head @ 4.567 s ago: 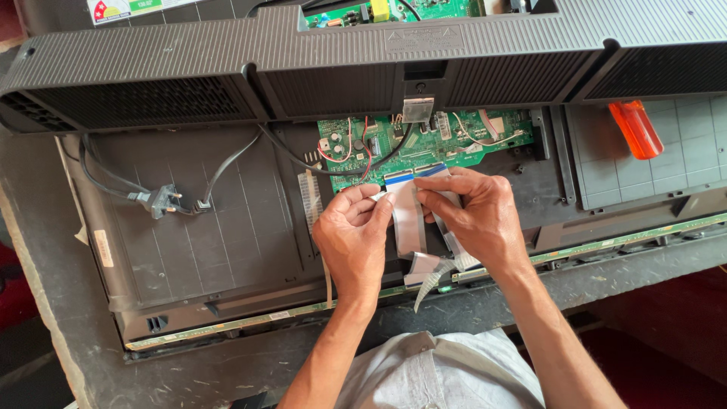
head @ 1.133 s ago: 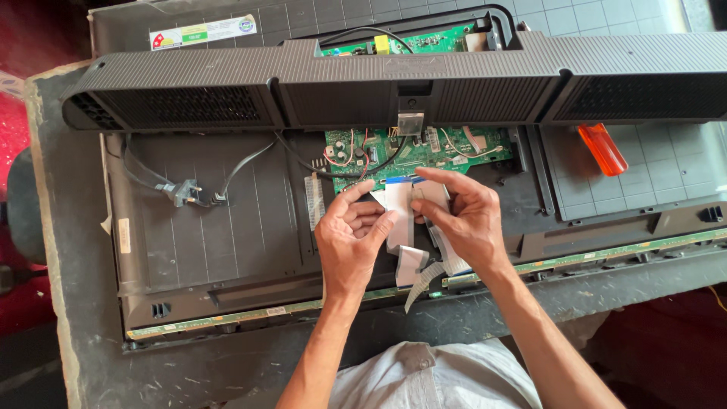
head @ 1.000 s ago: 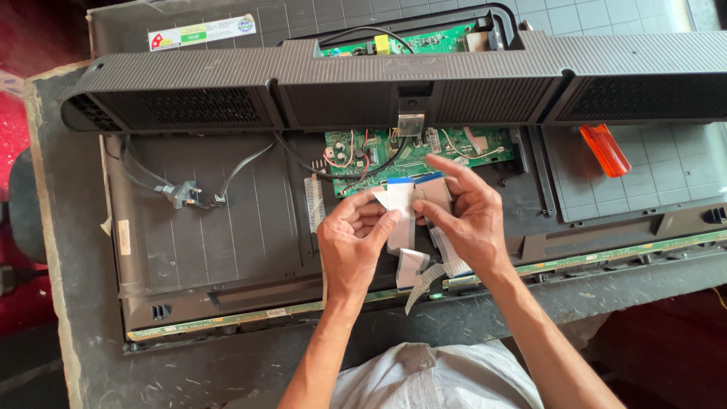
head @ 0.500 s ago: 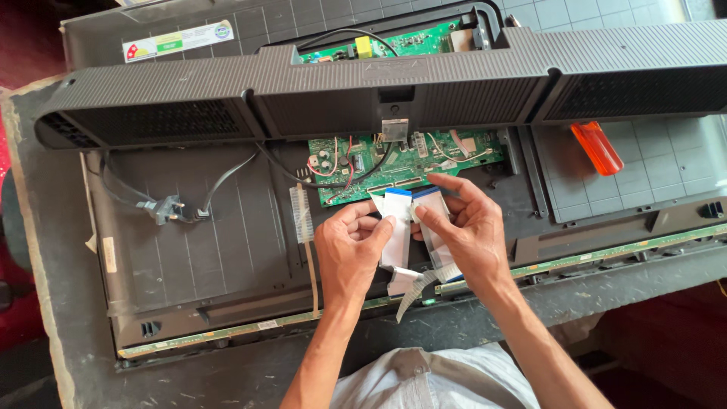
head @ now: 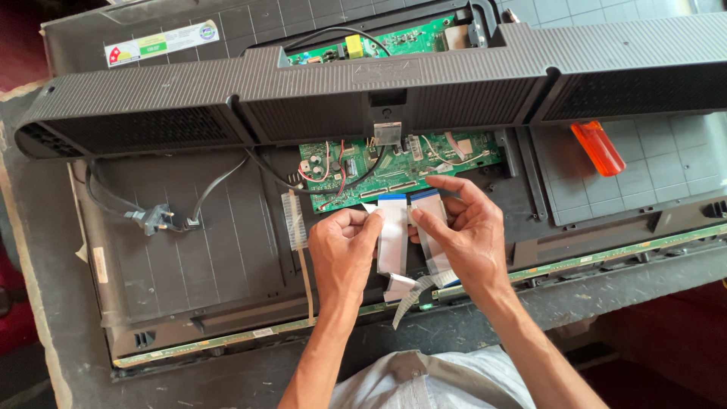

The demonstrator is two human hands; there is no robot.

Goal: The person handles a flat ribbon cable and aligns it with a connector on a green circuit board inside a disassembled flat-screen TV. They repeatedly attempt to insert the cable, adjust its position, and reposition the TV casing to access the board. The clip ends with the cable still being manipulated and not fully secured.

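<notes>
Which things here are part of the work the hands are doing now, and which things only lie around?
In use:
- left hand, pinching the left ribbon cable
- right hand, on the right ribbon cable
- green circuit board, just above the cable ends

Lying about:
- orange tool handle
- power plug with its cord
- lifted back cover

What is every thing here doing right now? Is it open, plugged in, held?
Back cover: lifted off, propped over the set.
Green circuit board: uncovered.
Left ribbon cable: unplugged, pinched by left hand.
Right ribbon cable: unplugged, held by right hand.
Power plug: unplugged, lying loose.
Orange tool handle: lying untouched.
</notes>
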